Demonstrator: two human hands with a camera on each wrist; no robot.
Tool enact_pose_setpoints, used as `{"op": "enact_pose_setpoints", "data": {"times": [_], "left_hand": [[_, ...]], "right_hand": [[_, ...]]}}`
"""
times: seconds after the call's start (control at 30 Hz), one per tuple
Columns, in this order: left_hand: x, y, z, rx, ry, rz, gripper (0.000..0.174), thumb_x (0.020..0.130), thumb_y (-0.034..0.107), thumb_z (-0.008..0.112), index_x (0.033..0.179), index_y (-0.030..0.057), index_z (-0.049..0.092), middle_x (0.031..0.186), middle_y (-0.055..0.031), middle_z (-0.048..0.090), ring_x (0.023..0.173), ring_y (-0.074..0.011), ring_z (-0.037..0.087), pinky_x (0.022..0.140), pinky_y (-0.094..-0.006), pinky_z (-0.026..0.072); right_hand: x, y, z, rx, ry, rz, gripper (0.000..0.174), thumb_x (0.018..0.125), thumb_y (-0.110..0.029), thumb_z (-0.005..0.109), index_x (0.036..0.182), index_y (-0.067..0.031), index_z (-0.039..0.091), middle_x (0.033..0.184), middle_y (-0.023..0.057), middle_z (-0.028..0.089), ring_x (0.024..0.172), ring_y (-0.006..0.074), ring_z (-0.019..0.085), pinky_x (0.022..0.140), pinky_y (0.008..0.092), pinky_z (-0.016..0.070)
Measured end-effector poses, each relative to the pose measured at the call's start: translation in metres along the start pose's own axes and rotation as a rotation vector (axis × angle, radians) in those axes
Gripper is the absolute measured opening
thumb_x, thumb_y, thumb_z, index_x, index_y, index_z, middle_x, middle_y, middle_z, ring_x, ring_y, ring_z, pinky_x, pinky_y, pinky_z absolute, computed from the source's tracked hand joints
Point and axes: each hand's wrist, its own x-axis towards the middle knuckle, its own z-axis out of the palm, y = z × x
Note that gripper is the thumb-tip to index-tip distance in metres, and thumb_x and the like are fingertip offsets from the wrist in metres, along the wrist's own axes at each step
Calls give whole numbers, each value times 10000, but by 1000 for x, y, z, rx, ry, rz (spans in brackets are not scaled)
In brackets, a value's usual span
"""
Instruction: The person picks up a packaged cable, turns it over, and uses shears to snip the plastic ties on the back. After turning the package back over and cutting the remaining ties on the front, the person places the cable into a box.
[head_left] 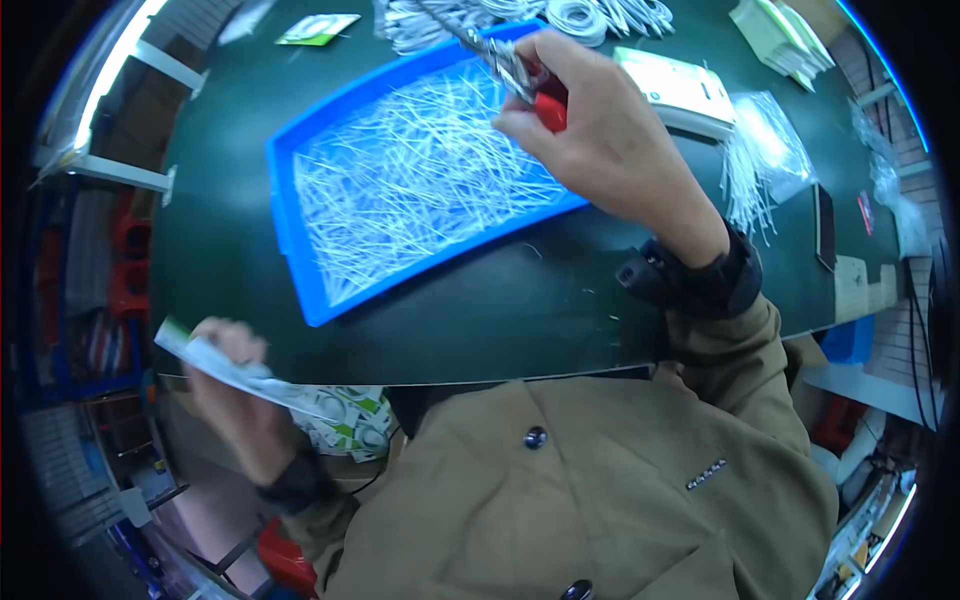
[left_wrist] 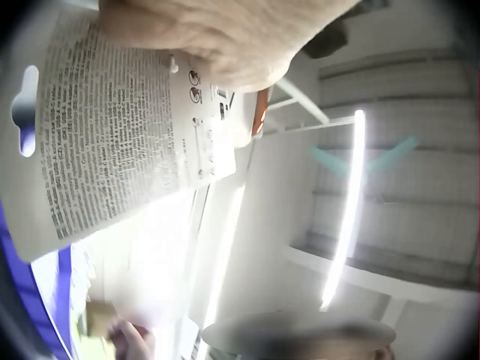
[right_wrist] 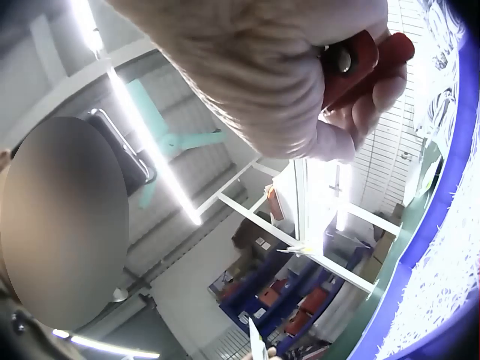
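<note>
My left hand (head_left: 235, 400), blurred at the table's near left edge, holds a thin retail packaging card (head_left: 205, 358). In the left wrist view, this card (left_wrist: 112, 135) shows small printed text, little diagrams and a hang hole. Over the far right part of a blue tray (head_left: 285, 210), my right hand (head_left: 620, 145) grips red-handled pliers (head_left: 512, 75) whose metal head points up and left. Their red handles (right_wrist: 352, 71) stick out of the curled fingers in the right wrist view. Loose thin white ties (head_left: 420, 170) fill the tray.
Coiled white cables (head_left: 580, 18) lie behind the tray. A stack of white packages (head_left: 680, 90), a clear plastic bag (head_left: 770, 140) and a dark phone-like slab (head_left: 825, 228) are at the right. Green-and-white packages (head_left: 345, 425) sit below the table's near edge.
</note>
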Motion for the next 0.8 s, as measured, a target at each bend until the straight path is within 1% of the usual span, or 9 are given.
{"op": "enact_pose_setpoints", "data": {"times": [0.03, 0.1, 0.13, 0.17, 0.27, 0.43, 0.57, 0.63, 0.8], "left_hand": [[-20, 18, -18, 101, 263, 61, 359, 1085, 318, 562, 1255, 3, 589, 1053, -83, 603, 957, -209, 588, 828, -352, 507], [-76, 39, -77, 743, 715, 308, 393, 1098, 277, 537, 1326, -42, 566, 1230, -149, 629, 1114, -261, 628, 990, -399, 525], [-97, 40, -88, 894, 747, 341, 418, 1104, 276, 529, 1347, -63, 548, 1276, -180, 620, 1152, -278, 633, 1030, -414, 515], [-118, 40, -99, 1046, 788, 374, 442, 1109, 274, 520, 1368, -85, 531, 1321, -211, 611, 1189, -295, 638, 1069, -429, 505], [-138, 32, -104, 806, 1035, 231, 454, 1101, 261, 542, 1386, -92, 521, 1322, -214, 621, 1176, -304, 654, 1029, -442, 533], [-169, -15, -178, 567, 967, 126, 425, 1092, 285, 579, 1363, -42, 562, 1254, -164, 654, 1102, -256, 661, 953, -401, 540], [-175, -58, -191, 499, 962, 67, 402, 1085, 304, 609, 1345, -2, 595, 1200, -124, 679, 1044, -218, 666, 892, -369, 545], [-162, -59, -179, 495, 1008, 33, 518, 1108, 358, 579, 1450, -28, 527, 1142, -141, 667, 1027, -219, 674, 902, -366, 563], [-168, -66, -186, 358, 743, -70, 506, 1105, 373, 582, 1386, -48, 563, 1040, -98, 671, 936, -197, 686, 844, -354, 580]], "right_hand": [[-1, 0, -2, -45, 34, -59, 281, 900, -129, 787, 1064, 3, 600, 858, 98, 639, 771, 205, 594, 763, 357, 505], [-10, -2, -10, 3, -101, -3, 287, 897, -133, 796, 1055, 0, 598, 857, 103, 635, 754, 219, 583, 751, 361, 503], [-14, -3, -12, 30, -166, 21, 290, 895, -135, 801, 1051, -2, 597, 857, 106, 632, 746, 227, 578, 745, 363, 503], [-22, -5, -11, 16, -195, -7, 317, 877, -147, 826, 1056, 30, 634, 849, 209, 666, 754, 343, 679, 694, 408, 545], [-56, -7, -1, 52, -460, 13, 245, 835, -22, 756, 1047, 5, 636, 886, 221, 681, 836, 413, 692, 736, 453, 547], [-105, 17, 20, -225, -468, -104, 401, 742, 82, 705, 1125, -11, 632, 1062, 209, 682, 1037, 436, 656, 865, 480, 534], [-109, 11, 33, -251, -447, -145, 482, 684, 154, 694, 1127, -17, 615, 978, 174, 649, 948, 417, 653, 814, 469, 536], [-114, 9, 41, -211, -459, -64, 485, 678, 170, 698, 1119, -11, 605, 966, 179, 640, 929, 410, 657, 802, 460, 539], [-116, 5, 43, -173, -515, 53, 459, 696, 178, 699, 1104, 1, 587, 966, 193, 638, 909, 409, 662, 789, 450, 546]]}}
